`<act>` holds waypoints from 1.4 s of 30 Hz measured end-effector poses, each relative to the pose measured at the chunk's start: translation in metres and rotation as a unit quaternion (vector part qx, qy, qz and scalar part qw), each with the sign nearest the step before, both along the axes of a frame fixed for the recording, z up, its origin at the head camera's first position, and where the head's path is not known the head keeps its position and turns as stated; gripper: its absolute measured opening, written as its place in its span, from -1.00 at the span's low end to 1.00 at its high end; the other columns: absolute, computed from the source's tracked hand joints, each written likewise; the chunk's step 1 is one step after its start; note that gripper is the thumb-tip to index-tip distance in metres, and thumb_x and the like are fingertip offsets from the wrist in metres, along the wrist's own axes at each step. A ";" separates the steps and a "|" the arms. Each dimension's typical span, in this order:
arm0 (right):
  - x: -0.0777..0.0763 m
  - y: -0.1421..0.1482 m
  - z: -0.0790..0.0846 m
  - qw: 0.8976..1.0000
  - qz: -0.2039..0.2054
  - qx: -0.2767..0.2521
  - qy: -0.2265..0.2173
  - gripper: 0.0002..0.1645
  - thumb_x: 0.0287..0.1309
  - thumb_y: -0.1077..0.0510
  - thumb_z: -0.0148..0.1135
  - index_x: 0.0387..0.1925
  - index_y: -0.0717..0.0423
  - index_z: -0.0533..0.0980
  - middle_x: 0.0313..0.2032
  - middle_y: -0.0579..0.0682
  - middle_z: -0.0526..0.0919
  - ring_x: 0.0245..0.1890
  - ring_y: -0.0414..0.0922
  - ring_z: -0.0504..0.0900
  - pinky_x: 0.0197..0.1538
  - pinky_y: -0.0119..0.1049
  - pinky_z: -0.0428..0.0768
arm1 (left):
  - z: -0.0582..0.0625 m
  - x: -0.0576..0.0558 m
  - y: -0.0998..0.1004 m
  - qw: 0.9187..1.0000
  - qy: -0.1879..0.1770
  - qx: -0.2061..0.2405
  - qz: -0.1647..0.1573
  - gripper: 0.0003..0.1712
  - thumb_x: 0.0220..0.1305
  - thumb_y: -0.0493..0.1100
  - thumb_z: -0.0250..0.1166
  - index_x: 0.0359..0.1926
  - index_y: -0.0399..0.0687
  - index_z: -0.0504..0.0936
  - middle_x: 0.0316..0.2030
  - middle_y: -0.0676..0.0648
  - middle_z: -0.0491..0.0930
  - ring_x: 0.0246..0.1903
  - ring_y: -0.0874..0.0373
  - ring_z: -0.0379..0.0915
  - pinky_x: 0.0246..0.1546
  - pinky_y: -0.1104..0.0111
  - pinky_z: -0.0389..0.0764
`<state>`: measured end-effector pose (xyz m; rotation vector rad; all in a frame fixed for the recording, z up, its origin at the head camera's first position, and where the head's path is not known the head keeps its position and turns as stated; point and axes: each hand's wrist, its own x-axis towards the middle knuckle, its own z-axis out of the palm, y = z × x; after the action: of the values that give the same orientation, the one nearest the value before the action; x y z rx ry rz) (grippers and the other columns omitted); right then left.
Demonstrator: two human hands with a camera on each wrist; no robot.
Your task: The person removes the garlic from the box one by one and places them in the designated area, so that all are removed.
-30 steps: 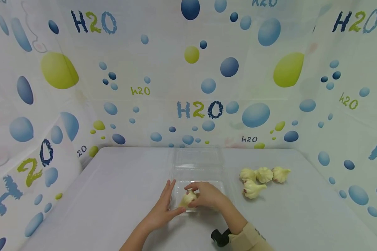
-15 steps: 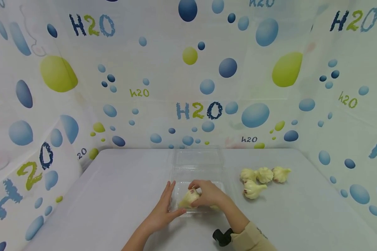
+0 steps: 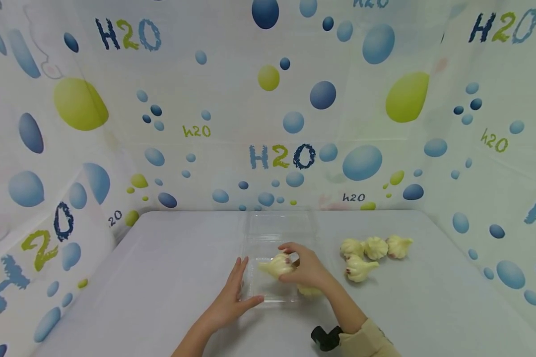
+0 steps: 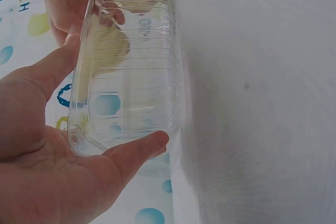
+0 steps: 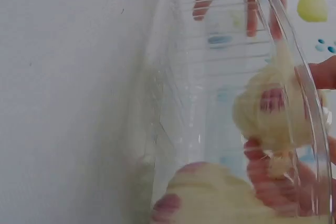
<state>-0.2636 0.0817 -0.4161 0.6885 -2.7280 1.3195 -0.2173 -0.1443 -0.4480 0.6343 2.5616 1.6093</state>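
Note:
My right hand (image 3: 310, 267) pinches a garlic bulb (image 3: 278, 266) over the clear plastic clamshell box (image 3: 274, 299), its stem pointing left. Another garlic bulb (image 3: 309, 291) lies in the box's right front part, partly hidden by that hand. In the right wrist view the held garlic bulb (image 5: 265, 106) and the lying one (image 5: 205, 198) show through the clear wall. My left hand (image 3: 230, 300) rests against the box's left front corner, fingers straight along the side and thumb at the front. The left wrist view shows this hand (image 4: 63, 166) touching the box wall (image 4: 131, 98).
Several more garlic bulbs (image 3: 360, 268) sit in a group on the white table (image 3: 169, 277), right of the box. The box's lid (image 3: 280, 225) lies folded back toward the printed curtain (image 3: 214, 89). A black device (image 3: 326, 338) is by the right sleeve (image 3: 368, 342).
The right hand has lifted the garlic bulb and shifted it right and away from me inside the box area. The lying bulb shows more. The left hand has stayed in place.

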 end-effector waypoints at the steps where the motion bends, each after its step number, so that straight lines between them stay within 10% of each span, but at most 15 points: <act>1: 0.000 0.002 0.000 1.000 -0.003 -0.010 -0.003 -0.24 -0.28 0.15 0.49 0.08 0.09 0.42 -0.05 0.10 0.50 -0.33 -0.10 0.55 -0.22 -0.24 0.54 | 0.000 0.000 0.000 1.000 -0.001 0.002 0.000 0.06 0.11 -0.07 0.33 0.42 -0.11 -0.18 0.36 -0.39 -0.41 0.20 -0.49 -0.06 0.00 -0.17 0.31; 23: 0.011 0.031 0.012 0.980 -0.010 -0.179 -0.087 -0.27 -0.13 0.22 0.42 0.15 0.11 0.37 0.15 0.07 0.31 -0.22 -0.06 0.48 -0.23 -0.29 0.55 | 0.003 0.003 0.000 1.000 -0.004 -0.002 -0.004 0.06 0.12 -0.07 0.32 0.42 -0.09 -0.22 0.35 -0.39 -0.45 0.17 -0.53 -0.05 -0.04 -0.18 0.33; 42: 0.018 0.055 0.016 0.977 -0.015 -0.207 -0.056 -0.32 -0.12 0.28 0.41 0.10 0.15 0.36 0.08 0.18 0.35 -0.22 0.00 0.50 -0.21 -0.35 0.57 | 0.002 0.004 0.000 1.000 0.005 -0.008 -0.002 0.06 0.11 -0.08 0.32 0.42 -0.08 -0.22 0.35 -0.40 -0.44 0.16 -0.52 -0.01 -0.05 -0.15 0.35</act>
<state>-0.2456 0.1364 -0.3996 0.5459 -2.4010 1.8873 -0.2132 -0.1440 -0.4460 0.6487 2.5760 1.5855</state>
